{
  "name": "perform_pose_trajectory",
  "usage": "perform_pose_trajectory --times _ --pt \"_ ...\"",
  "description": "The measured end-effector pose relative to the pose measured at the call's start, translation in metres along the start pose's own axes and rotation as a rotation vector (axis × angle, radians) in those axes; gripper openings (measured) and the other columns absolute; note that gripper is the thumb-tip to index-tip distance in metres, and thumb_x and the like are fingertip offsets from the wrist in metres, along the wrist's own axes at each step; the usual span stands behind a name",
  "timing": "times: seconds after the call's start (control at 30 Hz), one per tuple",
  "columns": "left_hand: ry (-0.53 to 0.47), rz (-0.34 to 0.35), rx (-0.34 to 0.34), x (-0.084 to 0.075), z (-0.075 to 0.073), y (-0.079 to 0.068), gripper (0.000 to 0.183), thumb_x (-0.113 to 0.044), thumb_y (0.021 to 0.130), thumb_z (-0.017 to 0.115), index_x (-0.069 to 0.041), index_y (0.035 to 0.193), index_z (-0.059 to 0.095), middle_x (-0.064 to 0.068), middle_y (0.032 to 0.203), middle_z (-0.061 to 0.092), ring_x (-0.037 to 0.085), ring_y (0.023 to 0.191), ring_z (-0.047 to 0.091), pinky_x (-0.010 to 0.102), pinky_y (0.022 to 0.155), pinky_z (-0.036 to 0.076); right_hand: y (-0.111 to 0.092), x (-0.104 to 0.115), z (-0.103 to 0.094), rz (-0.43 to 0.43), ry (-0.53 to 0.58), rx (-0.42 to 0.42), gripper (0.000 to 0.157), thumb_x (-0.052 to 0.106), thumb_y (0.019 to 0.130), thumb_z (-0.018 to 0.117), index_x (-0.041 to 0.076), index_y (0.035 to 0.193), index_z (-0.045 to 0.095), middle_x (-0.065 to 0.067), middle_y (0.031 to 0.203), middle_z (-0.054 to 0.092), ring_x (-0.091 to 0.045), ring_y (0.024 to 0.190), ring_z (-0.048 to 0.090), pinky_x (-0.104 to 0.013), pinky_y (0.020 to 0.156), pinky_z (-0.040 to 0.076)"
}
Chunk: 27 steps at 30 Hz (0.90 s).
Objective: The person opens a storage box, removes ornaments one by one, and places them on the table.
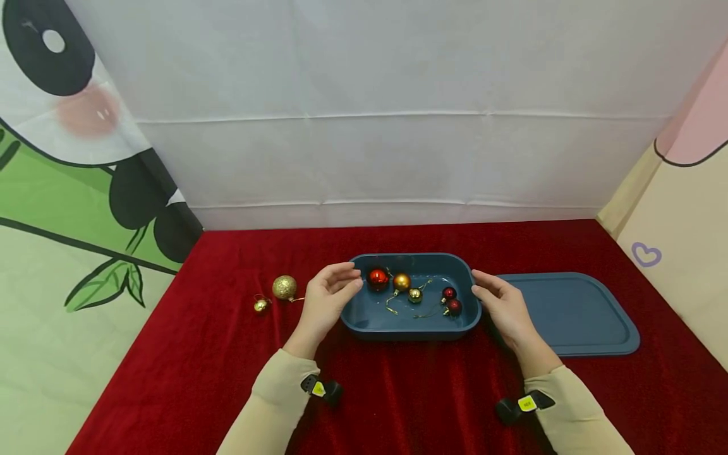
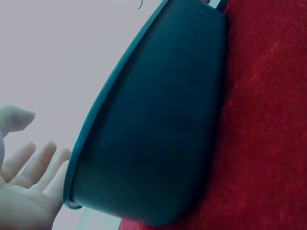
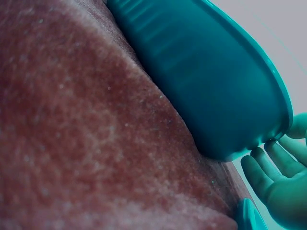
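A blue rectangular box (image 1: pixel 411 336) stands on the red cloth, holding several Christmas baubles. Inside lie a bright red bauble (image 1: pixel 378 279), an orange-gold bauble (image 1: pixel 401 282), a small shiny gold bauble (image 1: pixel 415 295) and two dark red baubles (image 1: pixel 452 307), some with gold strings. At the box's left end is my left hand (image 1: pixel 325 299), fingers loosely extended and thumb apart from them. My right hand (image 1: pixel 505 309) is at the opposite end, its relaxed fingertips (image 3: pixel 259 155) right at the end wall and the thumb by the rim.
To the left on the cloth lie a glittery gold bauble (image 1: pixel 284 287) and a smaller shiny gold bauble (image 1: pixel 261 305). A flat blue lid (image 1: pixel 574 313) rests right of the box, partly behind my right hand. White fabric (image 1: pixel 364 164) hangs behind the table.
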<state>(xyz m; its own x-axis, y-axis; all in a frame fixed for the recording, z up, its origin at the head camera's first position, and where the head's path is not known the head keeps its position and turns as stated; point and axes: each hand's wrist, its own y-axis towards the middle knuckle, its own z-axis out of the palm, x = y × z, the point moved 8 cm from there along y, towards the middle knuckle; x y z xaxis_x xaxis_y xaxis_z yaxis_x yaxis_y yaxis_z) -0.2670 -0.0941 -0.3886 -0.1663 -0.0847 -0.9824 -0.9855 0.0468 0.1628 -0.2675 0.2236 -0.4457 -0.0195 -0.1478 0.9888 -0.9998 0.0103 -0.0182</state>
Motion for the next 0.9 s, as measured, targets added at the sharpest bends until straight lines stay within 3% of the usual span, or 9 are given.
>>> perform_pose_trajectory --times 0.13,0.3,0.5,0.9 --pt "0.024 -0.007 0.024 0.002 0.007 0.003 0.041 -0.005 0.086 0.067 -0.001 0.125 0.055 0.024 0.121 0.060 0.022 0.103 0.063 0.020 0.085 0.051 0.001 -0.001 0.000 0.001 -0.007 -0.002 0.047 0.020 0.097 0.052 0.004 0.141 0.043 -0.020 0.139 0.046 0.010 0.095 0.054 -0.011 0.080 0.048" --pt "0.050 -0.006 0.052 0.004 0.017 0.005 0.042 -0.005 0.085 0.067 -0.002 0.125 0.055 0.022 0.120 0.061 0.028 0.106 0.062 0.024 0.086 0.052 0.001 -0.002 0.000 -0.001 -0.006 -0.006 0.047 0.020 0.097 0.053 0.004 0.140 0.043 -0.020 0.139 0.046 0.009 0.096 0.054 -0.011 0.080 0.048" --pt "0.074 -0.011 0.090 0.006 0.027 0.006 0.042 -0.008 0.086 0.068 -0.004 0.126 0.055 0.021 0.121 0.062 0.029 0.107 0.061 0.033 0.089 0.052 0.002 -0.003 0.000 -0.006 0.000 -0.005 0.047 0.020 0.097 0.052 0.004 0.141 0.043 -0.020 0.138 0.046 0.009 0.096 0.054 -0.011 0.080 0.048" --pt "0.115 -0.013 0.138 0.002 0.043 0.009 0.043 -0.010 0.086 0.068 -0.001 0.125 0.055 0.021 0.120 0.062 0.029 0.108 0.061 0.036 0.089 0.052 0.002 -0.003 0.001 -0.010 0.003 -0.003 0.047 0.020 0.097 0.053 0.004 0.140 0.044 -0.020 0.138 0.047 0.005 0.099 0.056 -0.012 0.080 0.049"
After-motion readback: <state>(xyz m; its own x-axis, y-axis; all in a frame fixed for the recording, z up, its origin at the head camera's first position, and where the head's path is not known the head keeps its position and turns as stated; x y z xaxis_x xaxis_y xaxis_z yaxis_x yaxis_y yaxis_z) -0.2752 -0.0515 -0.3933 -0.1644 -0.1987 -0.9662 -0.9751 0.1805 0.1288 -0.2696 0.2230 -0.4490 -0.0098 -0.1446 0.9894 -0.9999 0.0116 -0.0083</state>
